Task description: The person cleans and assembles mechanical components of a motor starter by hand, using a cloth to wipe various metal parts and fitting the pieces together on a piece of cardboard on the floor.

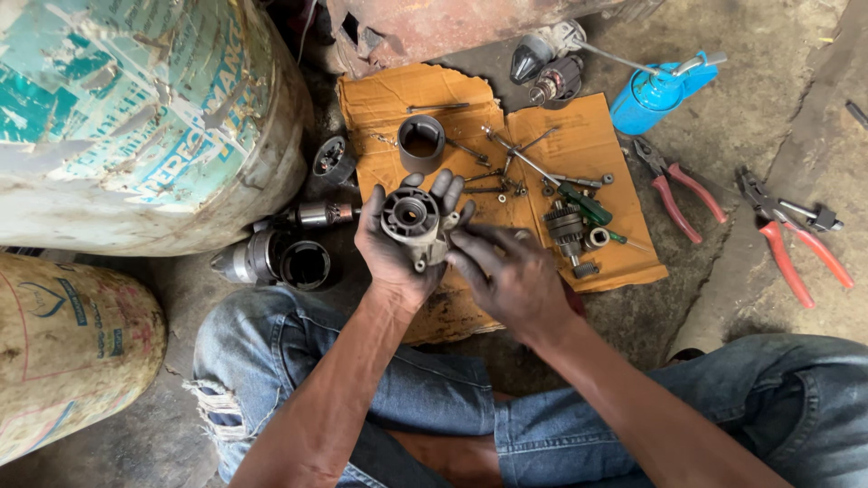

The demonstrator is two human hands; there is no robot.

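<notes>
Torn blue jeans point(362, 380) fill the near edge, the knees spread and both forearms reaching out between them; the legs are cut off by the frame. Beyond them the left hand point(398, 239) cups a round grey motor housing point(411, 220) from below, fingers curled up around its far rim, its open face with a dark centre bore turned toward the camera. Its grip is closed on that housing. The right hand point(506, 276) lies just right of it, palm down, fingertips touching the housing's lower right side; whether they pinch anything is hidden by the hand's back. Both hover above a sheet of orange cardboard point(579, 136) on the floor, strewn with small bolts, a grey metal sleeve point(421, 143), a gear assembly point(568, 228) and a green-handled screwdriver point(583, 203). Far right lie two red-handled pliers point(678, 194) and a blue torch canister point(655, 95). Left, two large worn cylinders point(136, 126) are partly cut off. Dark cylindrical parts point(289, 262) near the left knee are hard to make out.
</notes>
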